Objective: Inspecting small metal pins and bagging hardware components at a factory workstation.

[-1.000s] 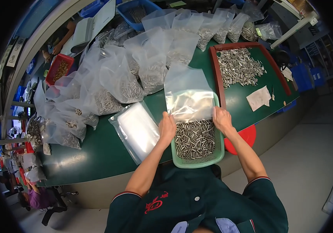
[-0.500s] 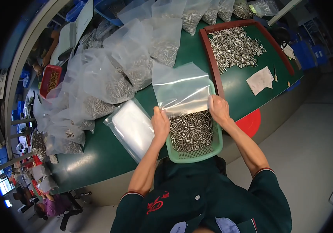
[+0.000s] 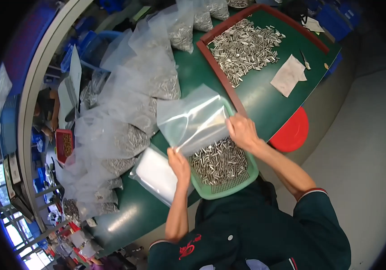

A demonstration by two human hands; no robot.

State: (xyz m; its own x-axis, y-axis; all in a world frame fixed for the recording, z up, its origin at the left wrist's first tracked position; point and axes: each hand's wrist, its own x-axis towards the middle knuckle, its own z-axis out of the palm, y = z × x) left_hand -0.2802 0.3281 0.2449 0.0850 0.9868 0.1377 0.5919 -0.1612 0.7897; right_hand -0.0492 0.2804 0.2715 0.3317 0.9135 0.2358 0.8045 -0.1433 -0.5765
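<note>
Basket [image 3: 222, 191]: plastic, perforated, slight sheen. Pins [image 3: 220, 162] inside: smooth metal, shiny. Bag [image 3: 197, 119] over basket: clear plastic film, glossy, bright highlights.
From basket:
- 9 o'clock: flat bag pack [image 3: 152, 171], glossy film.
- 10 o'clock: filled bags [image 3: 130, 117], hazy plastic.
- 12 o'clock: frame [image 3: 222, 78], wood-like, low sheen.
- 1 o'clock: creased sheet [image 3: 287, 76], matt, cloth or paper unclear.
- 6 o'clock: shirt [image 3: 265, 229], matt cloth.
Tabletop [image 3: 265, 101]: smooth, glossy.

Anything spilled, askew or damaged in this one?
I see no clear spill or damage. One mild oddity: the green basket under the plastic bag seems to jut past the table's near edge, a precarious-looking spot for its metal pins.
</note>
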